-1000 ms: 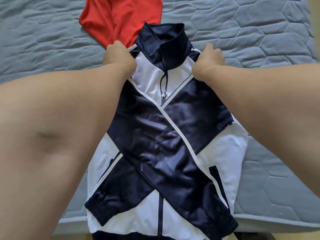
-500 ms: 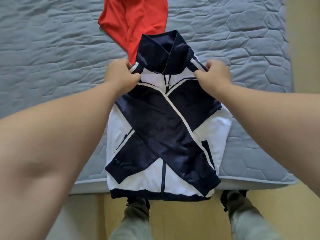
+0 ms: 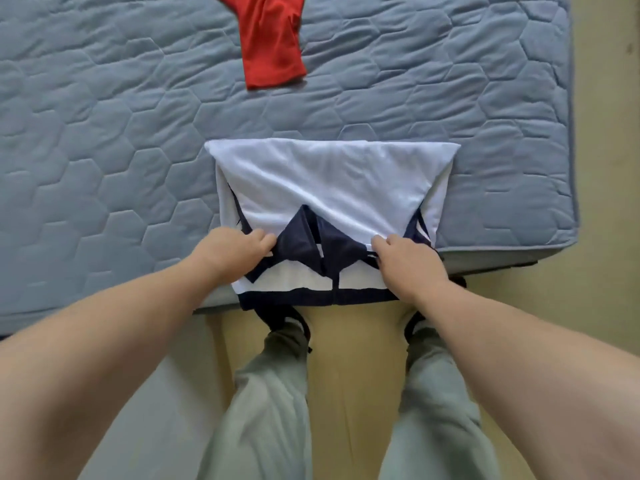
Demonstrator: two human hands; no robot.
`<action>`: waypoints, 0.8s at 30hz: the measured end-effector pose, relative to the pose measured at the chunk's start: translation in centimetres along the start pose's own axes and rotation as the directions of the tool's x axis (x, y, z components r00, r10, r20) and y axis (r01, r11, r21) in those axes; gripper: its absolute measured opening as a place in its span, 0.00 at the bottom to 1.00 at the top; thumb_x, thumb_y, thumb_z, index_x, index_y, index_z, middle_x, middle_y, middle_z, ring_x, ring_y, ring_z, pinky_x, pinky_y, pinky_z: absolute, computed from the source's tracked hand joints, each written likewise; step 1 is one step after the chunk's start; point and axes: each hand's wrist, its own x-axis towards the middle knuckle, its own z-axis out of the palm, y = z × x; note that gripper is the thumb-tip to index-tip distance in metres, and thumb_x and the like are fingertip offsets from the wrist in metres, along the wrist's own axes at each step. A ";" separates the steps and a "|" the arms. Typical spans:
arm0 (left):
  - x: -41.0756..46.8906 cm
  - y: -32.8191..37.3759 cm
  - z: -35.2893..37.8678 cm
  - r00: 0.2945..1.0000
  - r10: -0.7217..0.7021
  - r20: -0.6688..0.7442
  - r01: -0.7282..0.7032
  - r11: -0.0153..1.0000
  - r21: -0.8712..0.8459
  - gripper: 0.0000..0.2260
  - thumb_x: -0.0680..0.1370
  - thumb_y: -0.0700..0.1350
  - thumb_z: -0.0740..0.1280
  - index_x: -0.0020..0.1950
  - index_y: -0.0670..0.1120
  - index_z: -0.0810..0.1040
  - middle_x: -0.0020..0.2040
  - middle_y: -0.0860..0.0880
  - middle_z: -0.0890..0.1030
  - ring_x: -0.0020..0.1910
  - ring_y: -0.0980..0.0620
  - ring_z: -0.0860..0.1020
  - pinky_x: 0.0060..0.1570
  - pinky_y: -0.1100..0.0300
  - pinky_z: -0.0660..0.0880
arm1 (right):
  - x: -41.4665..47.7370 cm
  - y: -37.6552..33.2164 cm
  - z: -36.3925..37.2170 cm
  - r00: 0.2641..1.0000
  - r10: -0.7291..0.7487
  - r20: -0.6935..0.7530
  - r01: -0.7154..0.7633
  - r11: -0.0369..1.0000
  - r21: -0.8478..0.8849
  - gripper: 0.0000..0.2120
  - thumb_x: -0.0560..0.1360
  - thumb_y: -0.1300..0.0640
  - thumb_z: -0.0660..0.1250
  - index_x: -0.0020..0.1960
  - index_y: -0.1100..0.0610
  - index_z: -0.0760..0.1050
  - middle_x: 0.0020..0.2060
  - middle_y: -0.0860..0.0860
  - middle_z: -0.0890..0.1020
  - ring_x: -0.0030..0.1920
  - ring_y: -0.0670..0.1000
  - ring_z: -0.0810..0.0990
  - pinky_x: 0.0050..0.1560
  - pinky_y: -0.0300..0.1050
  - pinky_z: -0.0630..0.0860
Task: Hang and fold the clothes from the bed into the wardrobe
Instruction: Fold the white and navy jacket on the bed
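A navy and white track jacket [image 3: 329,188] lies folded in half at the near edge of the bed [image 3: 104,150], its white back panel facing up and the navy collar tucked down toward the hem. My left hand [image 3: 230,247] pinches the left shoulder of the folded-over top. On the other side my right hand [image 3: 405,261] pinches the right shoulder. Both hands hold the fabric just above the navy hem band. A red garment [image 3: 273,50] lies farther back on the bed, untouched.
The grey-blue quilted mattress spreads wide to the left and behind the jacket. Its right edge [image 3: 568,133] drops to a yellowish floor [image 3: 602,306]. My legs and dark shoes stand right at the bed's near edge, below the jacket.
Both hands carried the jacket's shoulders and collar from the far end toward me, folding the top half over the crossed sleeves. The white back now faces up.
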 end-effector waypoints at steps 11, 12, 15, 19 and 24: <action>0.6 2.2 3.2 0.920 0.297 -0.255 -0.273 0.953 0.129 0.15 0.82 0.56 0.59 0.59 0.47 0.74 0.45 0.51 0.78 0.43 0.47 0.75 0.41 0.55 0.70 | 1.1 -0.7 2.5 0.976 -0.181 0.123 0.202 0.961 -0.189 0.11 0.84 0.46 0.57 0.61 0.52 0.65 0.59 0.57 0.67 0.45 0.61 0.73 0.31 0.50 0.68; 0.7 2.4 2.8 0.931 0.279 -0.236 -0.263 0.960 0.097 0.16 0.81 0.58 0.60 0.59 0.47 0.74 0.48 0.51 0.78 0.46 0.47 0.75 0.45 0.55 0.71 | 1.1 -0.6 2.5 0.974 -0.188 0.125 0.211 0.956 -0.203 0.09 0.83 0.50 0.58 0.60 0.52 0.65 0.58 0.57 0.67 0.46 0.61 0.72 0.31 0.50 0.69; 1.1 3.8 1.3 0.988 0.019 -0.156 -0.067 0.950 -0.306 0.13 0.81 0.56 0.64 0.58 0.48 0.72 0.53 0.51 0.79 0.51 0.47 0.77 0.46 0.53 0.74 | 1.1 -0.1 1.9 0.970 -0.218 0.110 0.236 0.952 -0.195 0.07 0.83 0.52 0.57 0.60 0.52 0.67 0.55 0.55 0.70 0.49 0.60 0.73 0.34 0.51 0.68; 1.0 4.2 -0.7 0.942 -0.228 -0.246 0.069 0.850 -0.522 0.06 0.78 0.43 0.67 0.52 0.45 0.72 0.48 0.46 0.76 0.46 0.42 0.75 0.35 0.53 0.65 | 1.4 0.4 -0.5 0.983 -0.181 0.019 0.182 0.972 -0.146 0.11 0.83 0.52 0.56 0.61 0.54 0.70 0.54 0.55 0.73 0.52 0.59 0.76 0.37 0.51 0.66; -0.7 3.7 -3.7 0.856 -0.312 -0.412 -0.007 0.789 -0.614 0.05 0.75 0.33 0.66 0.50 0.37 0.73 0.47 0.38 0.74 0.37 0.38 0.73 0.32 0.48 0.67 | 1.0 0.7 -4.0 0.990 -0.101 -0.094 0.110 0.989 0.101 0.26 0.80 0.61 0.56 0.78 0.53 0.62 0.70 0.55 0.72 0.61 0.63 0.77 0.54 0.58 0.76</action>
